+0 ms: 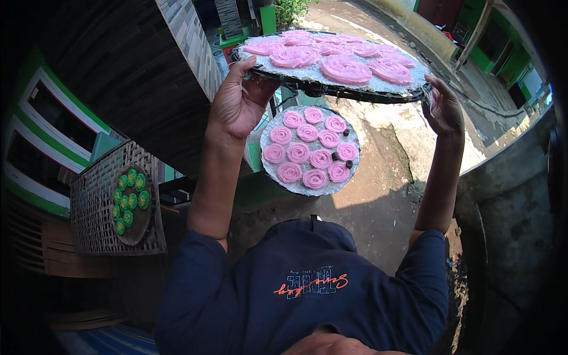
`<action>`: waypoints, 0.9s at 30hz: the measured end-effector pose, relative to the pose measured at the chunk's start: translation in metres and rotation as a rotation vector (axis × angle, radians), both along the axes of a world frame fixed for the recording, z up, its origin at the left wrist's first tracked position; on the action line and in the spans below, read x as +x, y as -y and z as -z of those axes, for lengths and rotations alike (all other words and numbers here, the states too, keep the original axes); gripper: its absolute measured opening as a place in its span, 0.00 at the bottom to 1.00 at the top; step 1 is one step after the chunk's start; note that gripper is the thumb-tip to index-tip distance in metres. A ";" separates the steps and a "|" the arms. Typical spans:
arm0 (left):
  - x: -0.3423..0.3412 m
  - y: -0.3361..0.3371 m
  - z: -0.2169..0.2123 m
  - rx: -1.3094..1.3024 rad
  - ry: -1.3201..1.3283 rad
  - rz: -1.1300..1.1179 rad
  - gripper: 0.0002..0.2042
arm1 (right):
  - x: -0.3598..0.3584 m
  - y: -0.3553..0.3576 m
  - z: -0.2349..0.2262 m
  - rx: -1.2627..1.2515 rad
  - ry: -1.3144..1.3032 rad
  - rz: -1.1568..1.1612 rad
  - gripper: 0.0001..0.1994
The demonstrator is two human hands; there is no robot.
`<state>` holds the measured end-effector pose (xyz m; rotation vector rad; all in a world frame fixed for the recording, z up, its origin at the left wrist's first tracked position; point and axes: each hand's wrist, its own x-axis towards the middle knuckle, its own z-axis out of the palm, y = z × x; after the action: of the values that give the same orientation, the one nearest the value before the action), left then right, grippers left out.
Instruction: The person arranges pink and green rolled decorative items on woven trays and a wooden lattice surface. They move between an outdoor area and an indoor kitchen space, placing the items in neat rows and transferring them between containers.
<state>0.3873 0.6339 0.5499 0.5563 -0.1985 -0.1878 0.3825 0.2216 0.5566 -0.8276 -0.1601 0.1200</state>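
Overhead and in front of me, I carry a wide round tray with a dark rim and a white, mesh-like covering. Several pink swirled rosettes lie on top of it. My left hand grips the left edge, thumb over the rim and fingers underneath. At the opposite edge my right hand is closed round the rim, its fingers partly hidden. Below sits a second round white tray with more pink rosettes in rough rows. Small dark pieces stand among the rosettes near its right side.
A slanted woven rack to my left bears a round tray of green and yellow rosettes. A tiled pillar rises at the far left. On the right runs a grey wall. Concrete ground lies ahead, partly sunlit.
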 end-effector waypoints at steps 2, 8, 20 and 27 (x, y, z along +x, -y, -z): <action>0.003 0.001 -0.011 -0.043 0.031 -0.012 0.12 | 0.010 -0.003 -0.010 0.032 0.040 0.013 0.17; 0.011 0.001 -0.051 -0.175 0.130 0.131 0.12 | -0.021 -0.030 -0.037 0.247 0.220 -0.128 0.27; 0.019 0.024 -0.047 -0.189 0.140 -0.005 0.14 | -0.030 -0.197 -0.020 0.732 -0.037 -0.511 0.13; 0.029 0.013 -0.036 -0.195 0.133 0.047 0.13 | 0.027 -0.206 0.016 0.699 -0.155 -0.380 0.14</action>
<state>0.4168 0.6210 0.5863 0.3704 -0.3554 -0.1754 0.4095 0.4273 0.5408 -0.0817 -0.1954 0.4558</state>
